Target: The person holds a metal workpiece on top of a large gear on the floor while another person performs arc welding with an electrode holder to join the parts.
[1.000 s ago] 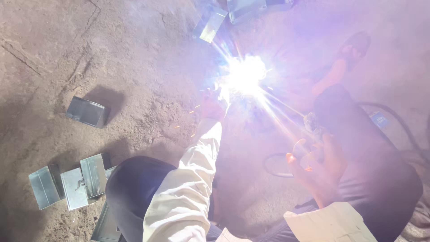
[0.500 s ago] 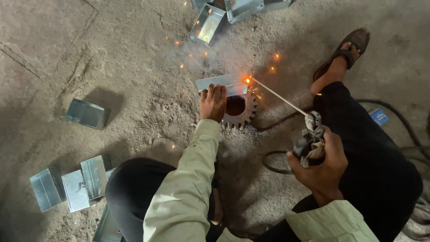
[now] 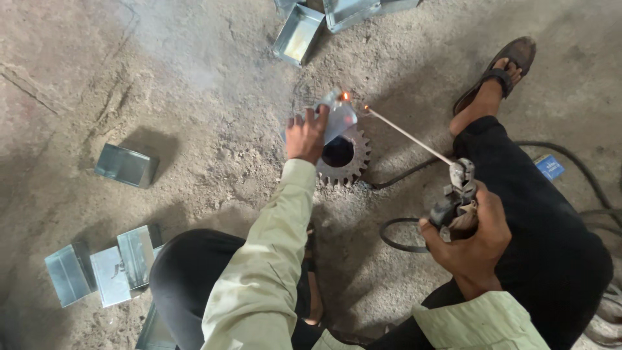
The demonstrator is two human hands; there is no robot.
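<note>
We crouch over a bare concrete floor (image 3: 162,71), and our left hand (image 3: 306,135) presses flat on a small folded sheet-metal piece (image 3: 338,116), fingers spread along its near edge, so that it stays propped on the rusty gear wheel (image 3: 343,159) beneath it; the gear seems to serve as a raised, heavy rest, and a dark cable (image 3: 405,174) runs to its side. A spot at the piece's top corner glows orange, and the left hand sits well back from that glow. Our right hand (image 3: 470,236) is closed tight around the electrode holder (image 3: 457,198), held near the knee so that the long welding rod (image 3: 408,135) reaches out at a slant, its glowing tip just beside the piece but apart from it. More sheet-metal boxes lie about: one (image 3: 126,165) alone to the left, three (image 3: 103,266) in a row near our knee, others (image 3: 299,32) at the top edge. A sandalled foot (image 3: 499,74) rests flat to the right.
</note>
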